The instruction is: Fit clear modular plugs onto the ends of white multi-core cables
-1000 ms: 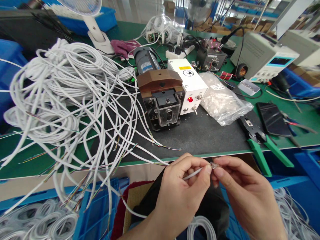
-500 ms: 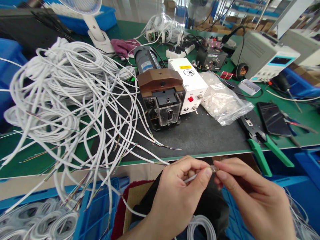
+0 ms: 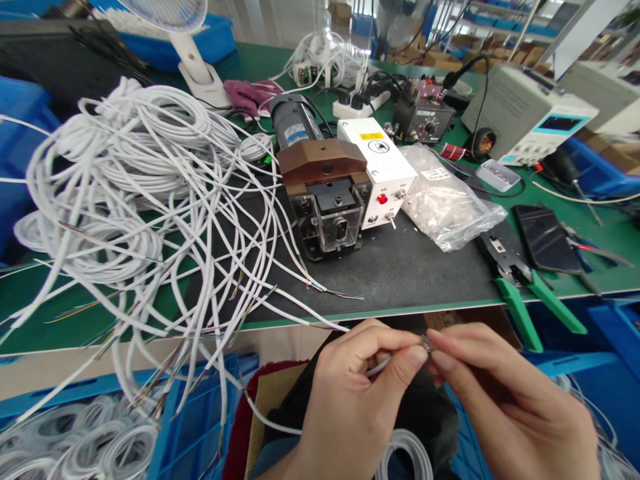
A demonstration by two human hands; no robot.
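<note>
Just in front of the bench edge, my left hand (image 3: 357, 397) pinches a white cable (image 3: 379, 366) close to its end, between thumb and forefinger. At its fingertips sits a small clear plastic connector (image 3: 426, 343), mostly covered by fingers. My right hand (image 3: 520, 400) grips that connector from the other side with thumb and forefinger. Whether the wires are inside the connector cannot be made out. Below the hands lies a coil of white cable (image 3: 407, 455) near my lap.
A tangled pile of white cables (image 3: 150, 173) covers the bench's left. Behind my hands stand a motorised machine (image 3: 323, 163) and its white control box (image 3: 377, 170). To the right lie a bag of clear parts (image 3: 445, 200), a green-handled crimping tool (image 3: 520, 280) and a phone (image 3: 545, 237).
Both hands have shifted down slightly, still meeting at the connector. Less of the connector shows between the fingertips. The bench things have not been moved.
</note>
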